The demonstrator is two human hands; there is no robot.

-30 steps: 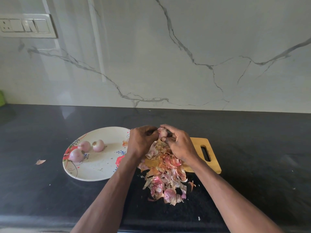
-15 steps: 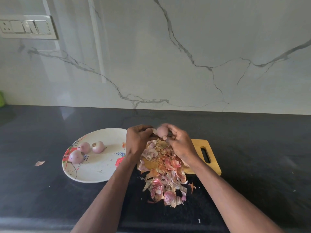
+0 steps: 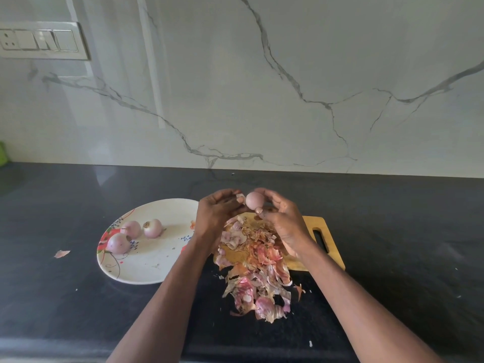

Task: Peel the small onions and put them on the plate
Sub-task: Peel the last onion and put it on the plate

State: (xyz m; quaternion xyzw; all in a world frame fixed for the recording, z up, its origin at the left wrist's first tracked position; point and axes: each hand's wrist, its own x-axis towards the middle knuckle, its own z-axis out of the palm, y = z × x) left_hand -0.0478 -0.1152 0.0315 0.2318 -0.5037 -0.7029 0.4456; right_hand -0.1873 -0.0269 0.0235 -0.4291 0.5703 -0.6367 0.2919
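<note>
A small pale pink onion [image 3: 254, 200] is pinched between the fingertips of my right hand [image 3: 281, 221], held above the far end of the wooden cutting board [image 3: 320, 231]. My left hand [image 3: 216, 214] is close beside it on the left, its fingers curled with the tips at the onion's left side. The white floral plate [image 3: 152, 260] lies to the left and carries three peeled onions: one [image 3: 131, 228], one [image 3: 152, 227] and one [image 3: 118, 243]. A heap of onion skins [image 3: 251, 265] lies under my hands.
The black counter [image 3: 392, 231] runs to a marble wall [image 3: 262, 87] with a switch panel [image 3: 42, 40] at top left. A loose skin scrap [image 3: 61, 253] lies left of the plate. A green object [image 3: 2, 153] shows at the left edge.
Both hands have lifted slightly off the skin heap. The onion now shows bare and round between the fingertips, where before it was mostly hidden among the fingers.
</note>
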